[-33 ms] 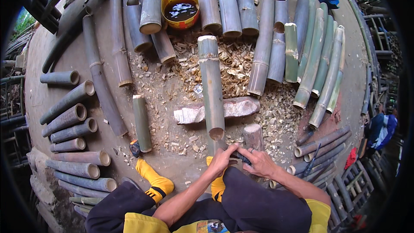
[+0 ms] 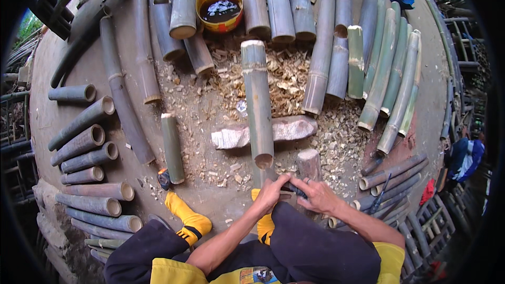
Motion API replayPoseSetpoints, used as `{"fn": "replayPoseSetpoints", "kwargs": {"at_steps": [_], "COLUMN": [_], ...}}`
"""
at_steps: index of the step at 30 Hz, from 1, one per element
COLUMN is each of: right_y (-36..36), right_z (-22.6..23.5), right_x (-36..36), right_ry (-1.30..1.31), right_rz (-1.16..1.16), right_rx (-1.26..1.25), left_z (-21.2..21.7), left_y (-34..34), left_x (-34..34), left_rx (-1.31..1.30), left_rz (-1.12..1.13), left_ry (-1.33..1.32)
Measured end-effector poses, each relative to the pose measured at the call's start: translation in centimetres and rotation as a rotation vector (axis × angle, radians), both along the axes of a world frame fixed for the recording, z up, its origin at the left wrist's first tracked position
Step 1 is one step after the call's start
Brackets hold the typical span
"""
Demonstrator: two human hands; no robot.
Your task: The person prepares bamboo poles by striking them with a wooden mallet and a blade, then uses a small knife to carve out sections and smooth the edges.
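My left hand (image 2: 272, 190) is closed, its fingers pinched together just below the near end of a bamboo tube (image 2: 256, 102). What lies inside its grip is hidden. Beside it, my right hand (image 2: 315, 194) wraps around a dark-handled tool (image 2: 298, 190), and the fingertips of both hands meet near that handle. The tool's working end cannot be made out. The bamboo tube rests across a pale, rough wooden block (image 2: 231, 138), with its cut opening towards me. A short upright wooden stump (image 2: 309, 164) stands just beyond my right hand.
Wood chips (image 2: 284, 81) cover the ground around the block. A short green bamboo piece (image 2: 172, 147) and a tape measure (image 2: 164, 179) lie at left. Cut bamboo tubes (image 2: 87, 144) line both sides. A yellow-red bucket (image 2: 204, 13) of dark liquid stands far off.
The view has shifted very slightly, so the things on the ground sit a little higher. My hands keep almost the same place and grip.
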State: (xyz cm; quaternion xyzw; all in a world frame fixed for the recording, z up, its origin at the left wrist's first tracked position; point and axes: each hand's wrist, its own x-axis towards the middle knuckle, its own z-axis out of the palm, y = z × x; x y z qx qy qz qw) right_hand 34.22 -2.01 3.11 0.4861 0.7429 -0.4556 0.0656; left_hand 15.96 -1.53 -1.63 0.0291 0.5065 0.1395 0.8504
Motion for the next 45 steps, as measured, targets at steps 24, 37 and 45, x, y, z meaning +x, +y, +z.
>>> {"fn": "replayPoseSetpoints", "kwargs": {"at_steps": [24, 37, 45], "right_y": [5.4, -2.0, 10.5], "right_z": [-1.8, -3.2, 0.1], "right_x": [-0.5, -7.2, -0.8], "right_ry": [-0.013, 0.268, -0.214], "right_rz": [0.232, -0.492, 0.633], "right_rx": [-0.278, -0.317, 0.103], "left_z": [0.2, -1.2, -0.3], "left_y": [0.2, 4.0, 0.2], "left_x": [0.5, -4.1, 2.7], "left_rx": [-0.199, -0.178, -0.273], "left_rz": [0.378, -0.291, 0.746], "left_ry": [-0.07, 0.063, -0.384]}}
